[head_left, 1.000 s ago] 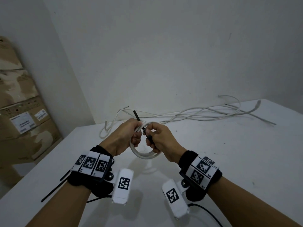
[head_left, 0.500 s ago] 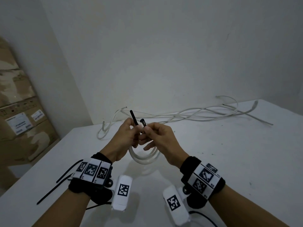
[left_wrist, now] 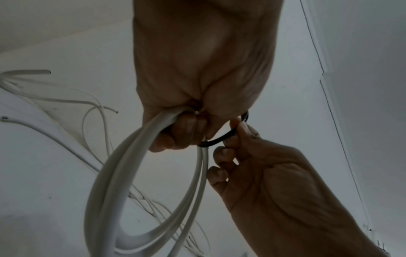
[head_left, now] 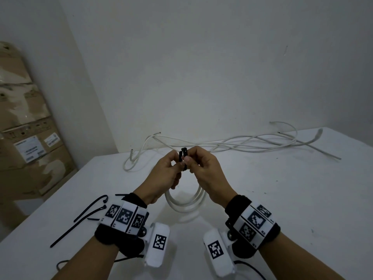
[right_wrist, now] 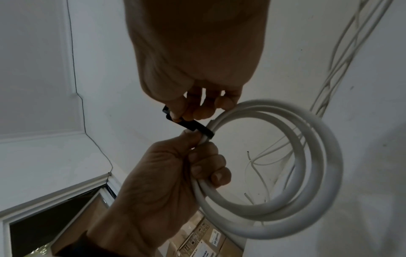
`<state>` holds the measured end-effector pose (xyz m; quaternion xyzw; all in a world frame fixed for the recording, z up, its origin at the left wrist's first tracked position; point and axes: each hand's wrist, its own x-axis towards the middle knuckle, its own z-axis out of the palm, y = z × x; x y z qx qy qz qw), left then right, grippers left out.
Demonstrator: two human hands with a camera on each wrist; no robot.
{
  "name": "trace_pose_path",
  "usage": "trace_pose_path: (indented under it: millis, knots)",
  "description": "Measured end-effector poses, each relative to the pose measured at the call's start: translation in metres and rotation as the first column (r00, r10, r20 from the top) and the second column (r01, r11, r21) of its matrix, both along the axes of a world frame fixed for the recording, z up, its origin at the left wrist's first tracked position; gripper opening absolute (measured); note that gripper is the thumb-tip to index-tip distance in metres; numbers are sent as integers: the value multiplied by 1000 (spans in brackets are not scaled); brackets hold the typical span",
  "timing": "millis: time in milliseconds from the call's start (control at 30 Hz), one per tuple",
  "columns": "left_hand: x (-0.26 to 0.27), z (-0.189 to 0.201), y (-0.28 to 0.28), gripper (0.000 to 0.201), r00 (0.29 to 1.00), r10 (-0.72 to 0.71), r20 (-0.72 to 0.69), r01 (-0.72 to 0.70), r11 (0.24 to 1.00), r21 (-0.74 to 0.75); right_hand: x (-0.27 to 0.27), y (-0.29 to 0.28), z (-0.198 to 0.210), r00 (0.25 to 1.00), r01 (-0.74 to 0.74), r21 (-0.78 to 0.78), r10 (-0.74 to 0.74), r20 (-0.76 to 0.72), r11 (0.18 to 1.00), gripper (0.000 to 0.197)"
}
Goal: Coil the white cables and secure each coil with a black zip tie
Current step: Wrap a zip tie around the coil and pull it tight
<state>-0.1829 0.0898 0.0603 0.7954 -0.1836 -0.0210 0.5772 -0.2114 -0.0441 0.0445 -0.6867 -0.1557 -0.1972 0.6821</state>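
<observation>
Loose black plastic zip ties (head_left: 80,225) lie on the white table (head_left: 282,199) by the left wrist, then the left hand (head_left: 163,176) grips the coiled white cable (head_left: 185,203) while the right hand (head_left: 203,170) pinches the looped black zip tie (head_left: 182,158), with tangled loose white cables (head_left: 242,142) and stacked cardboard boxes (head_left: 30,138) beyond.

Dim, flat, greyish light throughout; soft shadow of the white coiled cable (head_left: 184,205) on the white table (head_left: 282,199) just below the left hand (head_left: 163,176). Skin dark and underexposed in both wrist views. Strong wide-angle bending at edges; loose white cables (right_wrist: 342,43) beyond the right hand (right_wrist: 193,57) smeared.
</observation>
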Motion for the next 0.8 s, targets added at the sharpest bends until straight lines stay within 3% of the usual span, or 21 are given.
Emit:
trace_pose_path:
  millis: [267, 600, 800]
  knots:
    - [-2, -4, -1, 21, 997, 69, -25, -69, 998, 8, -5, 1, -6, 997, -68, 27, 68, -32, 997, 21]
    - [-5, -4, -3, 17, 994, 110, 21, -110, 994, -2, -7, 2, -3, 983, -165, 189, 176, -42, 968, 12]
    - [-9, -8, -5, 15, 991, 120, 55, -120, 993, 0, -9, 3, 0, 982, -150, 218, 171, -84, 964, 12]
